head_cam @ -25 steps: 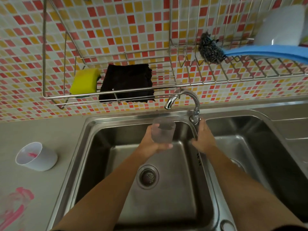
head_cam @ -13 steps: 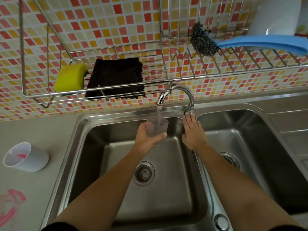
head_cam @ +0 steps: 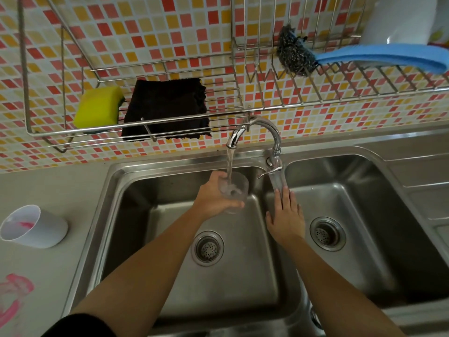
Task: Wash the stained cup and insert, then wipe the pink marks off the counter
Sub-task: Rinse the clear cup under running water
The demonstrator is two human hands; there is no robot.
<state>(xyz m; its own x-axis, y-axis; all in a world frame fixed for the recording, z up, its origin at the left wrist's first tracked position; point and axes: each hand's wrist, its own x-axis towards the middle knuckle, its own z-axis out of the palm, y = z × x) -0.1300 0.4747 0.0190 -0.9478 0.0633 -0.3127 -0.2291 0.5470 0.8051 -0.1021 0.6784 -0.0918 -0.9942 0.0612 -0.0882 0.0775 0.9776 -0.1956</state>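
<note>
My left hand (head_cam: 213,199) grips a clear plastic insert (head_cam: 234,190) over the left sink basin (head_cam: 243,288), right under the faucet spout (head_cam: 237,136). Water runs from the spout into the insert. Flat and empty, my right hand (head_cam: 286,215) rests with fingers apart on the divider between the basins, just below the faucet lever (head_cam: 275,170). A white cup (head_cam: 34,227) with a pink stain inside lies tilted on the grey counter at the left. Pink marks (head_cam: 13,295) smear the counter near the left edge.
A wire rack (head_cam: 145,127) on the tiled wall holds a yellow sponge (head_cam: 98,107) and a black cloth (head_cam: 167,108). Further right on the rack are a steel scourer (head_cam: 295,53), a blue cloth (head_cam: 388,55) and a white container (head_cam: 403,18). The right basin (head_cam: 364,215) has its own drain.
Water has started running from the faucet into the insert. My right hand has come off the faucet lever and drawn back onto the divider. The insert stays under the spout.
</note>
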